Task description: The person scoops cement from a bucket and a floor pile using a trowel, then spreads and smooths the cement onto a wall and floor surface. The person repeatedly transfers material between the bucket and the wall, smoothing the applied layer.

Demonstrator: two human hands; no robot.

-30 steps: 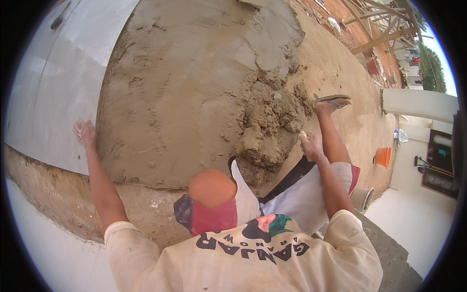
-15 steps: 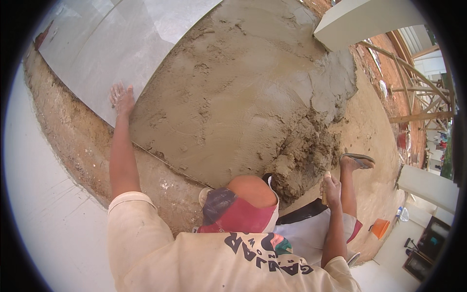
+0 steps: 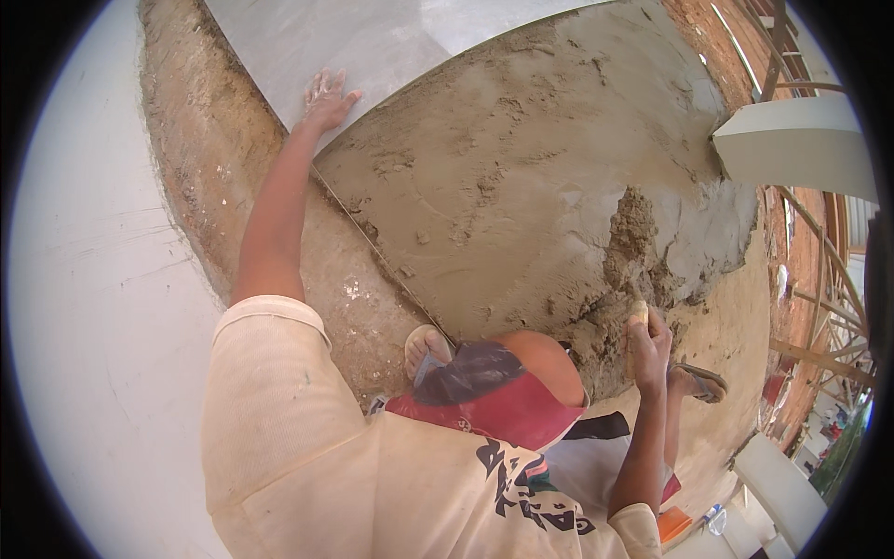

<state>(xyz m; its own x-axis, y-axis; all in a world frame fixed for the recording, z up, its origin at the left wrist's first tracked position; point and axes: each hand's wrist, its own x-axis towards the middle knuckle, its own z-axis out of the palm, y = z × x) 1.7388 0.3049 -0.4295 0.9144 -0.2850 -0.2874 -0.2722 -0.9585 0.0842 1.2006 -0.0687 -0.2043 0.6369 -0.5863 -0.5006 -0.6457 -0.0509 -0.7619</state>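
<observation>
My left hand [image 3: 330, 101] lies with fingers spread on a large grey tile [image 3: 391, 47], close to its near corner. Beside that tile spreads a bed of wet mortar [image 3: 466, 205]. My right hand [image 3: 649, 347] is closed round the pale handle of a trowel [image 3: 638, 310] at the mortar's right side. The trowel's blade cannot be made out among the mortar. Just beyond this hand, a lumpy heap of mortar [image 3: 631, 233] rises above the smoother bed.
A thin string line [image 3: 372, 244] runs along the mortar's left edge. Beyond a bare strip of ground [image 3: 205, 140] stands a white wall [image 3: 93, 279]. White pillars [image 3: 792, 140] and wooden poles are at the right. My sandalled foot [image 3: 698, 382] rests beside the mortar.
My right hand has moved up and forward with the trowel, and mortar has shifted forward from the pile. My left hand stays on the tile. The view has swung left.
</observation>
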